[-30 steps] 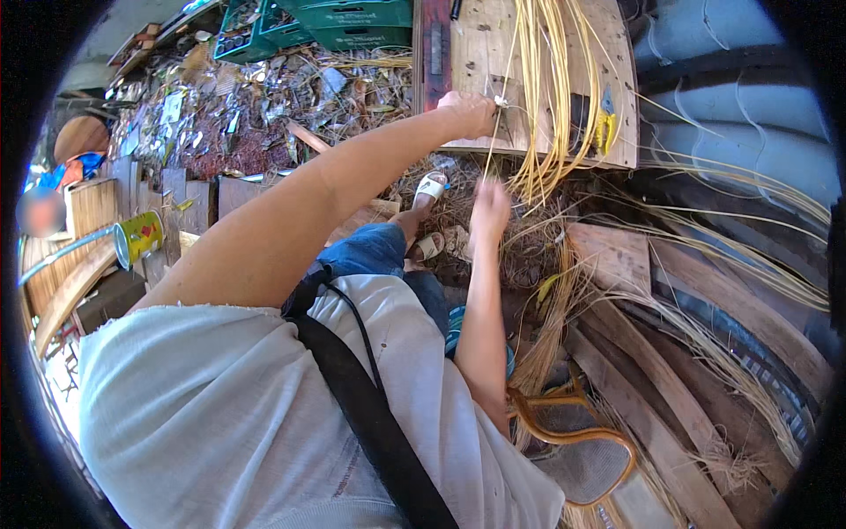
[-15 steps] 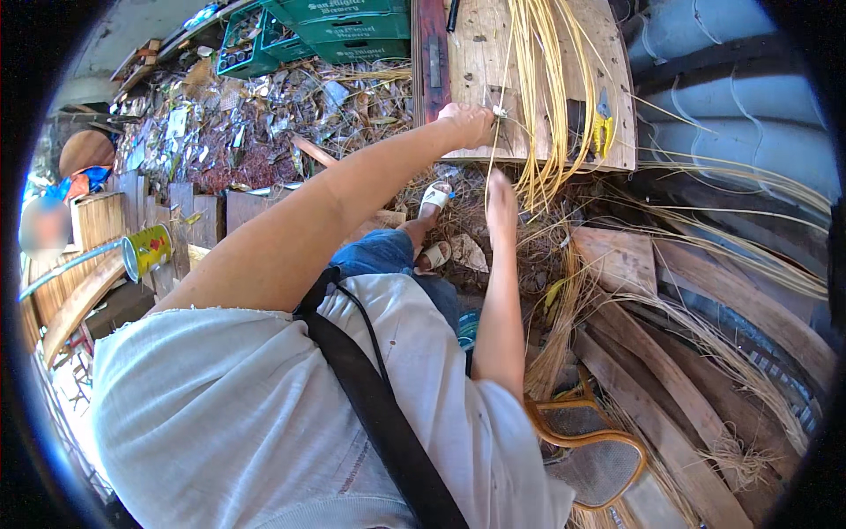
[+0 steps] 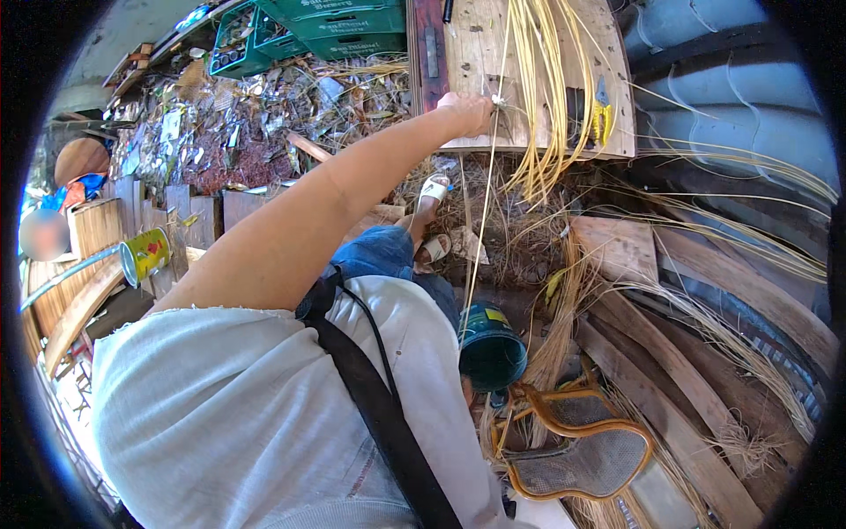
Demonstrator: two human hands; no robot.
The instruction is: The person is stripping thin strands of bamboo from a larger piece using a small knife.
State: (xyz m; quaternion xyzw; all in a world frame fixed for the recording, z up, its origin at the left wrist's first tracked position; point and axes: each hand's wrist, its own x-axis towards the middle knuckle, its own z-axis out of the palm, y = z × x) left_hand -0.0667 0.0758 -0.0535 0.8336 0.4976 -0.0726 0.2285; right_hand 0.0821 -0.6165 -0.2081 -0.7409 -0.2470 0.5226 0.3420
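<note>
My left hand (image 3: pixel 467 113) is closed at the near edge of a wooden board (image 3: pixel 480 66). By its fingertips is a small white bit (image 3: pixel 499 102) with thin points; what the fingers grip is too small to make out. A long pale rattan strand (image 3: pixel 479 225) passes this spot and runs taut down toward my body. Only a patch of skin, seemingly my right hand (image 3: pixel 467 388), shows between my shirt and a green bucket (image 3: pixel 493 353); its fingers are hidden. A bundle of yellowish rattan strands (image 3: pixel 542 88) drapes over the board.
Yellow-handled pliers (image 3: pixel 602 122) lie on the board's right side. A cane-seated wooden frame (image 3: pixel 586 458), planks (image 3: pixel 670 379) and loose fibres are at lower right. Green crates (image 3: pixel 352 40) stand at the back, and litter covers the ground. A person is at far left, near a yellow can (image 3: pixel 146 254).
My right hand has drawn back from near the board toward my body, uncovering the bucket and the cane frame. The strand now stretches long and straight. My left hand has stayed in place.
</note>
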